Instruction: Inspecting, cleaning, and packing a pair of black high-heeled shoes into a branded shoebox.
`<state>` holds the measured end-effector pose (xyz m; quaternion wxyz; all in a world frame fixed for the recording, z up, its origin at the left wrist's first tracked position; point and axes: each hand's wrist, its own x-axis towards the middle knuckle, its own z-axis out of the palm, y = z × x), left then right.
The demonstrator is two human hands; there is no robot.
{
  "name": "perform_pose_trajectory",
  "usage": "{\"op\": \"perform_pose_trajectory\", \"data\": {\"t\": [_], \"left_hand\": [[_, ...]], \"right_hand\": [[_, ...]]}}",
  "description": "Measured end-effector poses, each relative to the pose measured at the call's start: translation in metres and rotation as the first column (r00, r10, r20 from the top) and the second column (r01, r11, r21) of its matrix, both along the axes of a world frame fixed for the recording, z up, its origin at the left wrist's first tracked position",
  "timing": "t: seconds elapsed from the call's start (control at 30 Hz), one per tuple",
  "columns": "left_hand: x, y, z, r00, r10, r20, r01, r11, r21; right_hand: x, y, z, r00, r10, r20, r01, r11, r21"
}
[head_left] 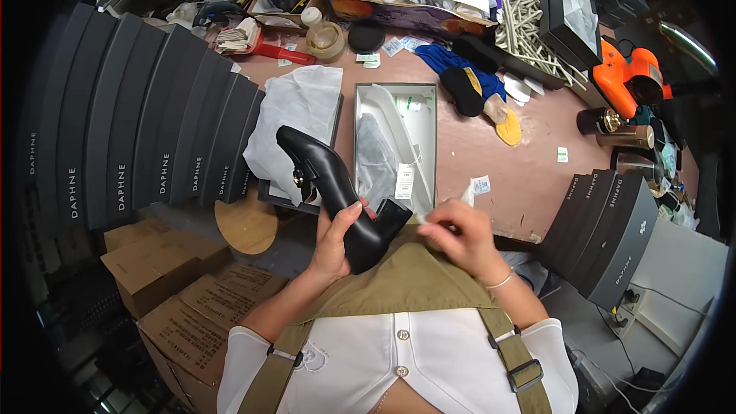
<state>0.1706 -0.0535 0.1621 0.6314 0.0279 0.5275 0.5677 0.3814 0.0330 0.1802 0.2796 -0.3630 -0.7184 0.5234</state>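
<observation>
My left hand (337, 239) grips a black high-heeled shoe (326, 172) with a metal ornament on its strap; the toe points up and left, the block heel toward my right hand. My right hand (461, 236) is closed in a pinch beside the heel. A bit of white shows at its fingertips, too small to name. Just beyond the hands lies an open shoe box (435, 130) holding a wrapped shoe (374, 157) and a white tag (404, 182). White tissue paper (295, 100) spreads over another box to the left, partly behind the shoe.
A row of dark shoe boxes (146, 115) stands at the left, with more boxes (602, 230) at the right. Farther back are a glass jar (326, 41), dark cloths and sponges (462, 90), white sticks (525, 23) and an orange heat gun (625, 77). Cardboard cartons (203, 330) sit low at left.
</observation>
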Motion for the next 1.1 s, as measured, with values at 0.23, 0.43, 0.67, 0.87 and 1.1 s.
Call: {"op": "perform_pose_trajectory", "data": {"t": [0.23,0.43,0.67,0.87,1.1], "left_hand": [[-0.015,-0.005,-0.005,1.0,-0.016,-0.007,0.016,0.999,0.043],[-0.019,-0.009,-0.007,0.998,-0.043,-0.047,0.044,0.999,0.014],[-0.028,-0.014,-0.005,0.993,-0.106,-0.059,0.107,0.994,0.014],[-0.032,-0.016,-0.008,0.997,-0.063,-0.034,0.064,0.998,0.019],[-0.029,-0.014,-0.002,0.999,-0.017,-0.05,0.017,1.0,0.007]], "right_hand": [[-0.034,-0.038,0.003,0.951,0.138,0.276,-0.248,0.875,0.416],[-0.055,-0.039,0.003,0.9,0.07,0.431,-0.259,0.88,0.398],[-0.064,-0.039,-0.002,0.901,-0.039,0.433,-0.158,0.899,0.409],[-0.058,-0.053,-0.001,0.946,0.094,0.311,-0.2,0.924,0.327],[-0.048,-0.056,0.001,0.949,0.148,0.277,-0.225,0.935,0.273]]}}
